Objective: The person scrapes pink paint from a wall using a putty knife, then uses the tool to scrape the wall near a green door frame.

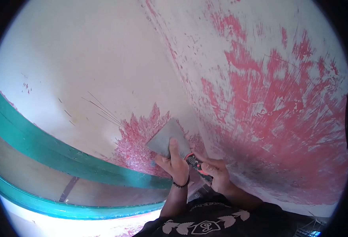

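Observation:
A wide, flat-bladed paint scraper (166, 136) is in both my hands, its grey blade up against the wall with its broad edge towards the upper left. My right hand (219, 175) wraps round the black-and-red handle (193, 161). My left hand (177, 165), with a dark beaded bracelet at the wrist, grips the lower part of the blade, thumb laid along its face. Some fingers behind the blade are hidden. Around the blade, a scraped red patch (132, 138) shows through the pale wall coating (99, 59).
To the right, past a corner line, a second wall face (276, 87) carries large red scraped areas with white remnants. A green-painted trim band (63, 154) curves along the lower left, with a lower green ledge (83, 211) beneath it. My dark printed shirt (229, 223) fills the bottom.

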A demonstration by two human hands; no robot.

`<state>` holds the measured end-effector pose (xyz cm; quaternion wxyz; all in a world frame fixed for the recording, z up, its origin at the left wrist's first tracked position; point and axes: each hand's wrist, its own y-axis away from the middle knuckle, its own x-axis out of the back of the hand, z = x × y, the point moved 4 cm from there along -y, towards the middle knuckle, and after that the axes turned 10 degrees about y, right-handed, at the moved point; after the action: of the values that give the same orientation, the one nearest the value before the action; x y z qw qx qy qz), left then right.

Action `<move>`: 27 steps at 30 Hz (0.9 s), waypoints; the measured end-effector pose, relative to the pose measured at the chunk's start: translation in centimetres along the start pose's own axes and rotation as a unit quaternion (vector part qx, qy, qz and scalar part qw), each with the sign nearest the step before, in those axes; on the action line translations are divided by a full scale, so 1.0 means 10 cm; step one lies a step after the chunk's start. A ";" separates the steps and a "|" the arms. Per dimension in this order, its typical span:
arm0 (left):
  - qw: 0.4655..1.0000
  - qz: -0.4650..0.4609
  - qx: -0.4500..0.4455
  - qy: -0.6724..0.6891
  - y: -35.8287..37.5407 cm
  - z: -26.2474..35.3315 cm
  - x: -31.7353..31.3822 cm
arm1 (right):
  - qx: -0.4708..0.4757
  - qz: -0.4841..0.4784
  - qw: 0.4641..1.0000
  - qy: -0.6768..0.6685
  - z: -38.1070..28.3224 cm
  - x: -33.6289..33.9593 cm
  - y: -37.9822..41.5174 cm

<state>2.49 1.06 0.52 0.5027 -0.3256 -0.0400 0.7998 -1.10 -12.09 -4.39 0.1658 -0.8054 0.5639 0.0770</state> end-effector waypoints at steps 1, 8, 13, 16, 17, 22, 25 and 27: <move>0.998 0.000 -0.028 -0.063 -0.02 -0.01 0.02 | 0.012 -0.008 1.000 -0.008 0.02 0.04 -0.04; 1.000 0.020 0.019 0.013 -0.01 0.00 -0.01 | 0.004 -0.020 1.000 0.006 -0.06 0.00 0.01; 0.994 0.036 -0.071 -0.072 -0.16 0.12 -0.13 | 0.002 -0.034 0.999 -0.036 -0.21 0.01 -0.13; 0.997 0.017 -0.049 -0.060 -0.14 0.15 -0.13 | -0.002 -0.023 1.000 0.005 -0.18 0.00 -0.02; 0.999 0.022 -0.021 -0.022 -0.04 0.11 -0.07 | 0.003 -0.012 0.999 0.035 -0.15 0.00 0.00; 0.999 0.032 0.014 -0.002 -0.10 0.08 -0.05 | -0.026 -0.014 0.999 -0.030 -0.15 -0.03 -0.04; 1.000 0.015 0.021 0.001 -0.09 0.04 -0.02 | -0.002 -0.027 1.000 -0.012 -0.21 0.00 -0.04; 0.998 0.012 0.032 0.049 0.00 0.07 -0.01 | -0.014 -0.026 1.000 0.002 -0.17 -0.02 0.00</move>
<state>2.15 1.15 1.09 0.5047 -0.3489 0.0139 0.7895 -1.26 -12.52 -2.71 0.1553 -0.8220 0.5421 0.0791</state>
